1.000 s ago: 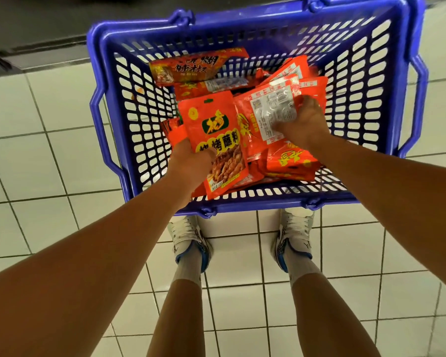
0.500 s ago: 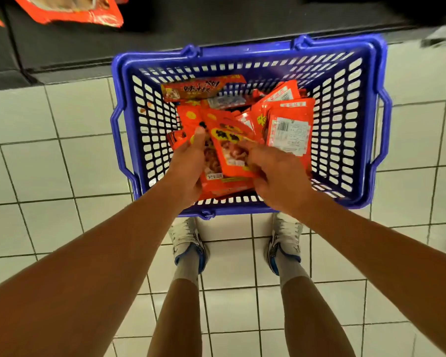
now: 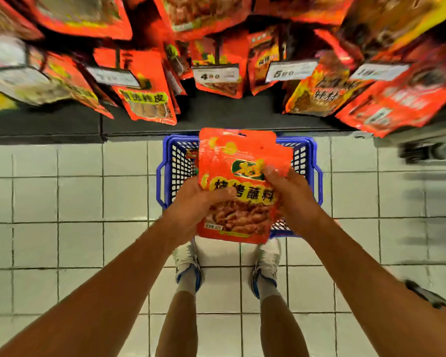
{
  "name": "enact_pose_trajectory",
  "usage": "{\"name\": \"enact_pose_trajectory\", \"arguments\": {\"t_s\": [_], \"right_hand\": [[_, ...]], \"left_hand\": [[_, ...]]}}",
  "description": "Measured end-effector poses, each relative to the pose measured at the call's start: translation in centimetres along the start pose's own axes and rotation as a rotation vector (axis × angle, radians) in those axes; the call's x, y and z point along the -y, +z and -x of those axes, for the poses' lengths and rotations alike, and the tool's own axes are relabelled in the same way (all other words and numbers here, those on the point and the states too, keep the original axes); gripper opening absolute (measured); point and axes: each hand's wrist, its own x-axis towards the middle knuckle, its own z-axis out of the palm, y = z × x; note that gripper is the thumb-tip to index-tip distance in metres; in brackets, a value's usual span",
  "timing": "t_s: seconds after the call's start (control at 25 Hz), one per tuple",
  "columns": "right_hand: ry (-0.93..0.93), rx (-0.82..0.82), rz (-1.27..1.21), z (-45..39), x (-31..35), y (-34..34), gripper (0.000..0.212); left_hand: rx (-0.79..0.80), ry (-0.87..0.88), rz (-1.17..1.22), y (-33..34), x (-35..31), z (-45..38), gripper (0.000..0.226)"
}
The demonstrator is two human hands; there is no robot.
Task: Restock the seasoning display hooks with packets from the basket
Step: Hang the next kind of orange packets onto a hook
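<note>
A small stack of red seasoning packets (image 3: pixel 238 186) is held upright above the blue basket (image 3: pixel 310 161), which stands on the white tiled floor (image 3: pixel 62 197) just ahead of the person's shoes. The stack is gripped along its left edge by the left hand (image 3: pixel 193 207), the thumb laid across the front face; its right side is pinched near the green logo by the right hand (image 3: pixel 287 191), fingers curled round the edge. Both grips are thus closed on the same stack, and neither hand is free. The long axis of the packets runs up and away from the body, so that the top edge, where the hang holes would be expected, is pointed toward the display. The hanging packets (image 3: pixel 150 99) and the price tags (image 3: pixel 216 74) are seen above and beyond the stack, well apart from it. The coming move is judged to be a lift forward and upward; which hook is meant cannot be told, as the display is blurred.
</note>
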Motion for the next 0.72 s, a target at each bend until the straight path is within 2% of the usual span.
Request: {"name": "enact_pose_trajectory", "arguments": {"t_s": [0.16,0.2,0.32,0.44,0.52,0.64,0.72], "right_hand": [[-0.196,-0.106,-0.065,7.8,10.2,3.7,0.027],[-0.23,-0.125,-0.096,10.0,13.3,4.3,0.023],[-0.363,-0.095,-0.131,16.7,22.5,5.9,0.03],[-0.518,-0.036,-0.132,24.2,31.2,8.5,0.015],[-0.617,-0.014,-0.136,29.4,36.5,10.6,0.016],[-0.821,-0.017,-0.019,35.5,43.4,13.3,0.018],[-0.967,-0.024,-0.007,39.1,48.3,14.8,0.023]], "left_hand": [[-0.053,0.148,0.022,2.4,-7.9,8.1,0.036],[-0.089,0.184,0.031,2.8,-10.2,10.5,0.036],[-0.12,0.333,0.06,3.8,-17.4,17.5,0.029],[-0.168,0.518,-0.008,4.6,-25.8,26.3,0.018],[-0.163,0.664,-0.032,5.4,-30.9,32.4,0.014],[-0.145,0.873,-0.035,6.5,-37.1,40.5,0.013],[-0.188,1.01,-0.032,7.0,-40.7,45.3,0.022]]}}
